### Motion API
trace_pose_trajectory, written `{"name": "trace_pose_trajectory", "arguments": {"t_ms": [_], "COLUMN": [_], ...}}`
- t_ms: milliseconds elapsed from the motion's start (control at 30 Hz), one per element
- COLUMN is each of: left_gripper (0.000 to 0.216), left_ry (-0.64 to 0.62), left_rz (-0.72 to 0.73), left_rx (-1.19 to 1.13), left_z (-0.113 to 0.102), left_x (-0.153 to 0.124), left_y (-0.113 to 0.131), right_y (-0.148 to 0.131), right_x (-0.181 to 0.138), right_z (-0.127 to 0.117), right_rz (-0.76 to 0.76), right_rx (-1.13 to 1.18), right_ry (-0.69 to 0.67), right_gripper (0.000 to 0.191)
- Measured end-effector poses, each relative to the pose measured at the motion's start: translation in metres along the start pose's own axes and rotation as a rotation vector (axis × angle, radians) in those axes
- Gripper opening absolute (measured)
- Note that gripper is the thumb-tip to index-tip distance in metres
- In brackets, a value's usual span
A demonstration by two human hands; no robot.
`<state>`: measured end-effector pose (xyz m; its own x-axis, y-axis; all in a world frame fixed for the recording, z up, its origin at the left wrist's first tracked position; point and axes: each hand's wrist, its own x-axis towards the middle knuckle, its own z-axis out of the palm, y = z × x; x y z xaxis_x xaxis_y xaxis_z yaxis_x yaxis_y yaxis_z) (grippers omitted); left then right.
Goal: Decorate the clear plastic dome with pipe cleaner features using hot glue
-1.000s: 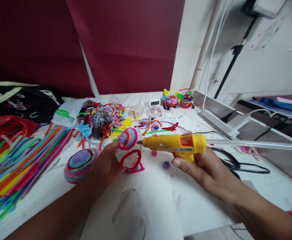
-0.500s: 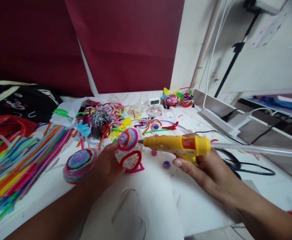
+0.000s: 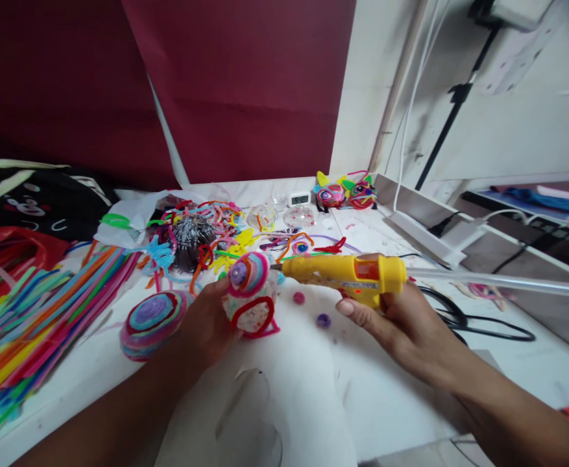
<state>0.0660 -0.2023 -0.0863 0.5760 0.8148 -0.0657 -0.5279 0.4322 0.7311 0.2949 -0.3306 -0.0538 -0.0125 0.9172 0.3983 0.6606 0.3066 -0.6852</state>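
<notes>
Closed around the left side of a clear, rounded craft piece (image 3: 254, 314) is my left hand (image 3: 211, 321). The piece carries a coiled pipe-cleaner disc (image 3: 248, 274) in pink, orange, blue and purple, and a red pipe-cleaner loop below it. My right hand (image 3: 398, 324) grips a yellow hot glue gun (image 3: 335, 272) with a long clear glue stick (image 3: 483, 282) out of its back. The gun's nozzle points left, close by the disc's right edge; whether they touch I cannot tell. A small purple coil (image 3: 324, 320) and a pink coil (image 3: 298, 298) lie beneath the gun.
Left lie many coloured pipe cleaners (image 3: 55, 311) and a striped coiled dome (image 3: 154, 324). Behind are a heap of pipe-cleaner scraps (image 3: 211, 227), a small digital clock (image 3: 299, 199) and finished colourful figures (image 3: 345, 191). A black cable (image 3: 483, 327) and power strip (image 3: 425, 237) are at right.
The glue gun's nozzle and the disc stay close together, with only slight shifts. The whole view has moved a little. Both hands keep their holds.
</notes>
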Motion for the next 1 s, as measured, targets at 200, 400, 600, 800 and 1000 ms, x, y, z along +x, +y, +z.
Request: {"name": "trace_pose_trajectory", "arguments": {"t_ms": [200,400,600,800,1000], "left_gripper": [0.012,0.01,0.004,0.006,0.008], "left_ry": [0.054,0.015,0.033,0.0,0.034], "left_rz": [-0.018,-0.029,-0.022,-0.046,-0.075], "left_rx": [-0.018,0.001,-0.04,-0.053,-0.044], "left_z": [-0.006,-0.003,0.001,0.0,-0.001], "left_x": [0.002,0.001,-0.001,-0.002,-0.001], "left_y": [-0.003,-0.002,0.001,0.001,0.001], "right_y": [-0.001,-0.002,0.0,-0.003,-0.005], "right_x": [-0.004,-0.005,-0.009,-0.011,-0.014], "right_z": [0.001,0.002,0.003,0.003,0.003], "right_rz": [0.022,0.005,0.031,0.024,-0.012], "right_rx": [0.044,0.017,-0.003,-0.022,-0.056], "right_ry": [-0.024,-0.012,-0.029,-0.06,-0.074], "right_gripper": [0.02,0.017,0.016,0.015,0.013]}}
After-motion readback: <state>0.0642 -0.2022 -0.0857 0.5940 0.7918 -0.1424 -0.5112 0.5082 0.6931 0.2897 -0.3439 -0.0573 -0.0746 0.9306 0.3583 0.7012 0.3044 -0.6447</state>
